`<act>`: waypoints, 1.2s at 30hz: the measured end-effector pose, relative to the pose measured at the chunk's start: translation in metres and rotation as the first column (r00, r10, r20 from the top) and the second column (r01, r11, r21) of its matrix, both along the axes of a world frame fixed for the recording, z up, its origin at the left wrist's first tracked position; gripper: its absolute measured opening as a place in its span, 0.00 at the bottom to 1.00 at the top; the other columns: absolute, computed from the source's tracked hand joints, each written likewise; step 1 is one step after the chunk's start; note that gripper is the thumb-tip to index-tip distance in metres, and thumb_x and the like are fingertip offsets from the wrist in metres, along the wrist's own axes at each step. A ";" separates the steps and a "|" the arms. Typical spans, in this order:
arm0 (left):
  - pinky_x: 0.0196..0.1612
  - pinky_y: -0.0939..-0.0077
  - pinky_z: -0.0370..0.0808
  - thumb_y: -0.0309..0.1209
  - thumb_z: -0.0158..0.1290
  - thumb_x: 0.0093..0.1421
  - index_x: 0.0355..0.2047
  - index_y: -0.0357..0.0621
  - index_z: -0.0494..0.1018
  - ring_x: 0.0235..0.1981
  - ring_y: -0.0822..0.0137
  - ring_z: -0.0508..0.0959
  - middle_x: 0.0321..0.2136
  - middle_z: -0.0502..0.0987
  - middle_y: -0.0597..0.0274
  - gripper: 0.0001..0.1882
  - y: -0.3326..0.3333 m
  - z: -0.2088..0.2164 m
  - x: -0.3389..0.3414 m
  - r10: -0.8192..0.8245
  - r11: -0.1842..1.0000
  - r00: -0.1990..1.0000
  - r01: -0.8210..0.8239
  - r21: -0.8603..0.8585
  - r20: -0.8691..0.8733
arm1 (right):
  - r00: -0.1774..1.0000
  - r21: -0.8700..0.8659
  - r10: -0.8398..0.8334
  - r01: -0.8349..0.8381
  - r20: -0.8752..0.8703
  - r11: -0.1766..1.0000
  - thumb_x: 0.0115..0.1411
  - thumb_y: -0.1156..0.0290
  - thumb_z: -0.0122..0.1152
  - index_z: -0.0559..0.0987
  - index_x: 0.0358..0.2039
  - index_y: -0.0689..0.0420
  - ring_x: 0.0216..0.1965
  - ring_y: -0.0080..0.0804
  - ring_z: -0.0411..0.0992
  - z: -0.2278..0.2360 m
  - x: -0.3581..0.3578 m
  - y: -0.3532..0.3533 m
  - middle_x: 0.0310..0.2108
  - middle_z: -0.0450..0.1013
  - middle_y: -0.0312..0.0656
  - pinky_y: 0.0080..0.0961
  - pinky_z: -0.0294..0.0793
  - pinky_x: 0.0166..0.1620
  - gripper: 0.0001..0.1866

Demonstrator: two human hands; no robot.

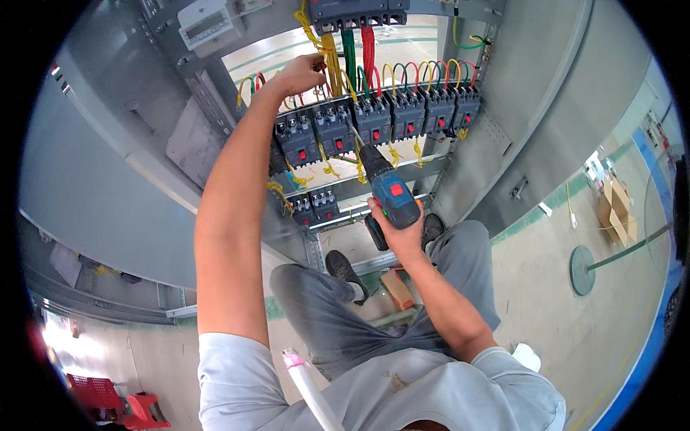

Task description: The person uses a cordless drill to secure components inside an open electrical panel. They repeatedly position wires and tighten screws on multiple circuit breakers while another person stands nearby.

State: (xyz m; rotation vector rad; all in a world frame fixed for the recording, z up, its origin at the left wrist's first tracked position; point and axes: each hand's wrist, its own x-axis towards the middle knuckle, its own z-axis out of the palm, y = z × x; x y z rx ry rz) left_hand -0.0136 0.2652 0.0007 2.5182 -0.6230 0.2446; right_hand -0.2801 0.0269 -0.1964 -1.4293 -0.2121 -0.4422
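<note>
My right hand (404, 235) is wrapped around the grip of a blue and black cordless drill (392, 188). The drill's long bit (355, 132) points up and away, its tip at the terminals of a black circuit breaker (335, 128) with a red switch. My left arm reaches farther up, over the breaker row. There my left hand (300, 76) is closed, its fingers pinching a thin wire (325, 72) just left of the thick yellow wire bundle (332, 61). The fingertips are partly hidden. Green wires (349, 61) and red wires (369, 57) hang beside that bundle.
Several more breakers (408, 115) with looped coloured wires fill the row; two smaller ones (325, 204) sit below. Grey cabinet walls (525, 79) stand on both sides. A cardboard box (397, 289) lies between my feet, another box (617, 210) on the floor at right.
</note>
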 end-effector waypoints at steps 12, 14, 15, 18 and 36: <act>0.52 0.64 0.79 0.42 0.67 0.52 0.55 0.37 0.79 0.45 0.54 0.84 0.45 0.85 0.49 0.32 -0.006 -0.002 -0.012 0.018 0.994 0.998 -0.024 0.106 0.059 | 0.985 -0.182 -0.149 0.162 0.083 0.970 0.57 0.73 0.77 0.71 0.66 0.65 0.47 0.31 0.80 0.000 0.014 0.024 0.49 0.81 0.50 0.29 0.78 0.54 0.38; 0.52 0.64 0.78 0.42 0.67 0.52 0.55 0.39 0.80 0.46 0.54 0.84 0.45 0.85 0.50 0.31 -0.001 -0.001 -0.011 -0.008 0.995 0.998 0.001 0.105 0.064 | 0.977 -0.164 -0.170 0.190 0.128 0.968 0.57 0.71 0.77 0.70 0.68 0.64 0.47 0.32 0.81 0.005 0.012 0.029 0.48 0.81 0.50 0.29 0.78 0.53 0.40; 0.52 0.64 0.78 0.42 0.67 0.52 0.54 0.39 0.80 0.46 0.54 0.84 0.45 0.85 0.51 0.31 0.003 0.000 -0.011 -0.032 0.994 0.998 0.026 0.103 0.061 | 0.978 -0.173 -0.163 0.184 0.130 0.968 0.57 0.71 0.77 0.69 0.69 0.64 0.46 0.32 0.81 0.010 0.010 0.030 0.48 0.81 0.50 0.30 0.78 0.53 0.41; 0.53 0.64 0.78 0.43 0.68 0.52 0.54 0.39 0.80 0.47 0.55 0.84 0.45 0.84 0.52 0.31 0.004 0.000 -0.010 -0.049 0.993 0.997 0.042 0.109 0.062 | 0.979 -0.172 -0.163 0.183 0.126 0.968 0.57 0.69 0.77 0.67 0.70 0.62 0.45 0.32 0.81 0.018 0.006 0.034 0.46 0.82 0.50 0.30 0.79 0.52 0.43; 0.58 0.61 0.76 0.43 0.70 0.57 0.53 0.36 0.79 0.52 0.54 0.83 0.49 0.84 0.51 0.30 0.004 -0.023 -0.015 -0.113 0.988 0.983 0.126 -0.086 0.144 | 0.993 0.056 -0.113 0.111 0.035 0.992 0.58 0.79 0.72 0.68 0.69 0.63 0.47 0.24 0.77 0.010 0.011 0.041 0.48 0.80 0.46 0.26 0.76 0.54 0.39</act>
